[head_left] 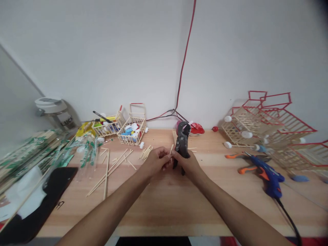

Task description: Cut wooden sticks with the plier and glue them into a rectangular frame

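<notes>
My left hand (156, 162) pinches a thin wooden stick (171, 148) near its end, and the stick's tip points up toward the tool. My right hand (186, 164) grips the handles of black pruning shears (182, 141), which stand upright with the jaws at the top. The two hands nearly touch in front of the shears. Short cut sticks (146, 152) lie on the wooden table (164, 205) just left of my left hand. Longer loose sticks (109, 172) are scattered further left. My fingers hide the lower handles of the shears.
Small stick crates (132, 131) holding bottle caps stand at the back left, by a jar (57, 112) and plastic-wrapped stick bundles (28, 157). At right lie a blue glue gun (271, 179), orange-handled pliers (246, 164) and red-trimmed stick baskets (271, 126). A red and black cable (183, 75) runs down the wall.
</notes>
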The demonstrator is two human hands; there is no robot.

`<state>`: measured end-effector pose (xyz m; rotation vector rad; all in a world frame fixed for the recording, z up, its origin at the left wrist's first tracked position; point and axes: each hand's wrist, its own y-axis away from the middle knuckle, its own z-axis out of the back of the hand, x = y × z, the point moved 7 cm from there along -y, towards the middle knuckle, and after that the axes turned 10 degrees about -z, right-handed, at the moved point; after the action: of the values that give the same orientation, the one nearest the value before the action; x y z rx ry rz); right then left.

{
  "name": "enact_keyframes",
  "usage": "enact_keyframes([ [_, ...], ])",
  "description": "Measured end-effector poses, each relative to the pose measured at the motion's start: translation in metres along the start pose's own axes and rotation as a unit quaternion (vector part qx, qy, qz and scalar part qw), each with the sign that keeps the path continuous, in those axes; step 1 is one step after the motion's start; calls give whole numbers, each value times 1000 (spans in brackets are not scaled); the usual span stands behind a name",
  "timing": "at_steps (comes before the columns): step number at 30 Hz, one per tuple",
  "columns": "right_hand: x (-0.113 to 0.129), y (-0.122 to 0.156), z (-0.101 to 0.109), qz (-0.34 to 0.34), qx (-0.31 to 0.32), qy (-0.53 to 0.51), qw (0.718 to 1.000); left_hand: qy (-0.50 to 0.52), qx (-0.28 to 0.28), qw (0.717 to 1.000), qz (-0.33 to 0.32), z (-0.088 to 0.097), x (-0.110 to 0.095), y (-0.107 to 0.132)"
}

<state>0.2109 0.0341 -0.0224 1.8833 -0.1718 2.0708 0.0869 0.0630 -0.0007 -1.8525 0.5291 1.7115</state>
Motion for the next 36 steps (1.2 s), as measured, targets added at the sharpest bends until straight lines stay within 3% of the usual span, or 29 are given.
enact_keyframes([
  [9,10,3,0,12,11,-7,1000,-81,-26,996,-34,4,-8,2],
  [17,-1,-3,2,9,5,-55,998,15,-66,998,16,6,3,5],
  [24,4,0,-9,2,34,-74,997,50,-114,992,-16,14,-1,3],
  [29,7,5,-11,4,16,-52,998,2,-109,994,-25,10,-6,4],
  [36,11,8,-5,11,-9,-30,999,5,-64,998,11,6,7,5],
])
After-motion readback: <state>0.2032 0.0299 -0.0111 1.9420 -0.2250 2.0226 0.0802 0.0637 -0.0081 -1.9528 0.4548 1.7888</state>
